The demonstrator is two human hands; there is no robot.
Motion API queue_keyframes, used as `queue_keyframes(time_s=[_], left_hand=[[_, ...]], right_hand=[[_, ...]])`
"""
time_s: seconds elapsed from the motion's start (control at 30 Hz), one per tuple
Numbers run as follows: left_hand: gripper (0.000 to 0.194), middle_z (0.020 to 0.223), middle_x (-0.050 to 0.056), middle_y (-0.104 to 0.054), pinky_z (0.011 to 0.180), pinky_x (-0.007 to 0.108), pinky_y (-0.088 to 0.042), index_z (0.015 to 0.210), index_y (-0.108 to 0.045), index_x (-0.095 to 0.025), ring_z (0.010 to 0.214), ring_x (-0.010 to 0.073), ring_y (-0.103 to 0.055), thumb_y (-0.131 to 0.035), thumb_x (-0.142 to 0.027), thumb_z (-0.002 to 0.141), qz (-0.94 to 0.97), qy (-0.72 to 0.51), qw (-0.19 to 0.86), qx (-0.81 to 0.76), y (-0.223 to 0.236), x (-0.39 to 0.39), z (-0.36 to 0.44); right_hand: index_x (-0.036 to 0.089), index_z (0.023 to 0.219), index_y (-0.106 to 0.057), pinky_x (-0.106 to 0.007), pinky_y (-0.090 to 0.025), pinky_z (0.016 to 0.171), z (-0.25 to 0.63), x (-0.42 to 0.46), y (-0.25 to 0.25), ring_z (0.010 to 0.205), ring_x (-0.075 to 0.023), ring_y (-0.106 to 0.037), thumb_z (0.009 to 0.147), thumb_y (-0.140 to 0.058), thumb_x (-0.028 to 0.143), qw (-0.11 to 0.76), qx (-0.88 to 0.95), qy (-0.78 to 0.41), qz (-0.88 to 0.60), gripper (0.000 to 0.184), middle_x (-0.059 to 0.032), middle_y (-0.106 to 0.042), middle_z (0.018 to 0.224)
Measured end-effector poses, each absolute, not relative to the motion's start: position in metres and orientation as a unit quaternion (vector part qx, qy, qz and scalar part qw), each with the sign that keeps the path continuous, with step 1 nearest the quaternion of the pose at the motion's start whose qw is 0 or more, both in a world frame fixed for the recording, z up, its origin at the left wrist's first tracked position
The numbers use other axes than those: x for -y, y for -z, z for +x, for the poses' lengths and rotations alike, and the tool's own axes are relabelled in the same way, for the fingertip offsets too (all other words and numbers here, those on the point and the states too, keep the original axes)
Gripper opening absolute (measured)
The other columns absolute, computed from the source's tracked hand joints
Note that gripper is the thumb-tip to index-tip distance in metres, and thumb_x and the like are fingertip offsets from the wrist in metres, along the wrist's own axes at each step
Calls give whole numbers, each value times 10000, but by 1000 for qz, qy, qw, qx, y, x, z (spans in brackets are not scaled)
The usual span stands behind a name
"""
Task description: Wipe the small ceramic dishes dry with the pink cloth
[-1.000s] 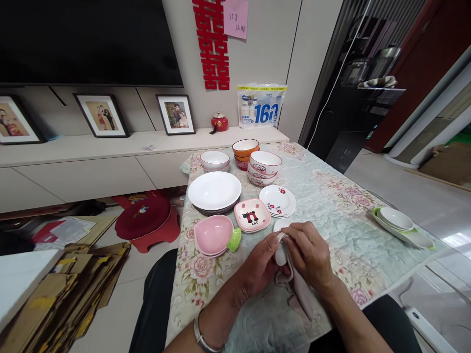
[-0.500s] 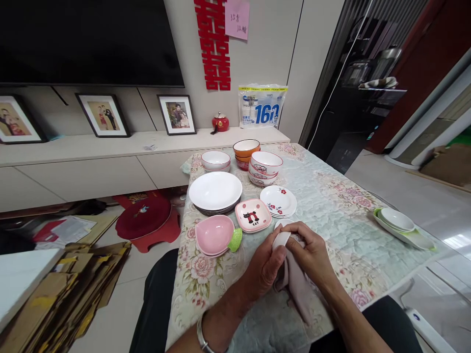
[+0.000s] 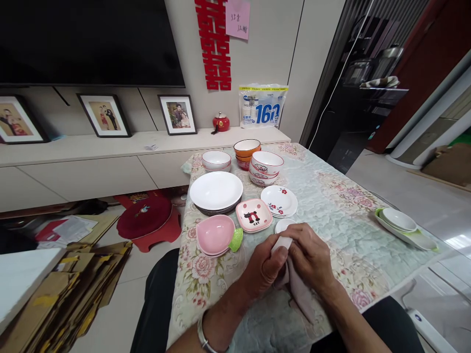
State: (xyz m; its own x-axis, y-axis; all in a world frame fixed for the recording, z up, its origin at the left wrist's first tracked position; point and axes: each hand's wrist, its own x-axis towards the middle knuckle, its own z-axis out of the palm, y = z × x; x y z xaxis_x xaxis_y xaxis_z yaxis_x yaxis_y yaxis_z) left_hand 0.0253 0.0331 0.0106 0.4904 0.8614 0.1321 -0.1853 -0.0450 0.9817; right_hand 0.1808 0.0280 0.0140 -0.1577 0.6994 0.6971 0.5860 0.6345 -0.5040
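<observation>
White piece: a small pale thing [image 3: 281,243], pinched between the hands at the table's near side; its visible part slants up from the left thumb towards the right fingers (much is covered, so its full long axis I cannot tell).
Left hand: [image 3: 265,267] the nearer, thumb pressed over the piece, fingers curled closed under it.
Right hand: [image 3: 312,255] just beside, fingers bent closed around the cloth at the piece's right edge.
Cloth: greyish pink [image 3: 300,296], hanging from the right hand.
Small white dish: [image 3: 283,224] just beyond the fingers, partly hidden.
Cat dish: [image 3: 253,220] beyond and left, beside the pink dish [image 3: 216,234].
Plates: flowered stack [image 3: 281,196] and big white stack [image 3: 216,189].
Bowls: stacked farther back [image 3: 267,162].
Table: floral cover [image 3: 309,196], green-rimmed dish [image 3: 423,240] at far right.
Room: cabinet ledge [image 3: 125,149] with framed photos [image 3: 178,115], television [image 3: 88,44] above.
</observation>
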Motion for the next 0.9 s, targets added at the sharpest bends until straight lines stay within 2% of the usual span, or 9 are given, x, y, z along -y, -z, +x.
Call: queue_keyframes(time_s=[0.13, 0.23, 0.3, 0.37, 0.43, 0.5, 0.73, 0.83, 0.9], left_hand=[[676, 1278, 129, -621, 1001, 432, -424, 1332, -528, -129, 1171, 321, -548, -507, -632, 881, 591, -432, 630, -261, -13, -31, 25], [731, 1466, 152, -502, 1117, 464, -339, 1439, -425, -142, 1344, 340, -439, -515, -614, 888, 598, -421, 614, -298, -12, -31, 23], [655, 1381, 149, -565, 1078, 445, -376, 1396, -460, -148, 1281, 316, -490, -492, -589, 914, 601, -403, 614, -316, -10, -32, 22], [514, 1118, 109, -654, 911, 391, -458, 1213, -563, -152, 1038, 259, -584, -455, -574, 940, 601, -384, 625, -318, -7, -34, 22], [431, 887, 44, -608, 734, 325, -439, 1002, -581, -160, 810, 185, -534, -443, -565, 950, 603, -384, 623, -316, -5, -35, 23], [409, 815, 11, -536, 665, 299, -384, 916, -557, -161, 743, 153, -456, -463, -558, 943, 607, -400, 609, -316, -4, -36, 23], [567, 791, 13, -529, 650, 307, -376, 1090, -581, -131, 716, 170, -458, -533, -642, 850, 601, -416, 609, -308, -5, -33, 24], [641, 906, 55, -606, 735, 344, -426, 1275, -517, -158, 801, 211, -522, -544, -636, 849, 588, -418, 617, -314, -5, -32, 24], [613, 945, 63, -625, 763, 348, -435, 1277, -521, -168, 830, 215, -536, -540, -620, 864, 588, -405, 620, -325, -5, -33, 23]], right_hand=[[238, 991, -670, -303, -523, 770, 183, -31, -16, 874, -179, -652, 916, -582, 122, 494, 725, -177, -447, 164, -29, -682, 942], [229, 1023, -664, -325, -515, 762, 184, -29, -16, 871, -196, -641, 912, -554, 97, 491, 742, -95, -447, 204, -47, -686, 935], [213, 1061, -660, -347, -498, 740, 184, -28, -14, 847, -211, -612, 900, -537, 70, 480, 765, 6, -430, 248, -72, -678, 927], [201, 1096, -659, -358, -482, 717, 183, -25, -13, 822, -218, -584, 881, -538, 45, 457, 788, 79, -405, 292, -93, -671, 935], [194, 1112, -659, -358, -476, 706, 181, -24, -12, 816, -218, -571, 870, -548, 31, 444, 800, 100, -390, 313, -104, -665, 950], [192, 1107, -658, -354, -483, 720, 179, -24, -12, 838, -214, -578, 878, -539, 30, 457, 794, 71, -393, 304, -102, -657, 958], [228, 986, -675, -301, -524, 735, 181, -29, -14, 853, -179, -644, 921, -562, 127, 491, 740, -150, -434, 164, -36, -669, 920], [218, 1020, -673, -326, -515, 740, 184, -29, -13, 857, -194, -632, 914, -539, 97, 486, 752, -84, -437, 209, -54, -676, 923], [208, 1061, -672, -350, -500, 726, 183, -28, -11, 843, -210, -608, 900, -528, 73, 473, 770, 7, -429, 254, -76, -674, 923]])
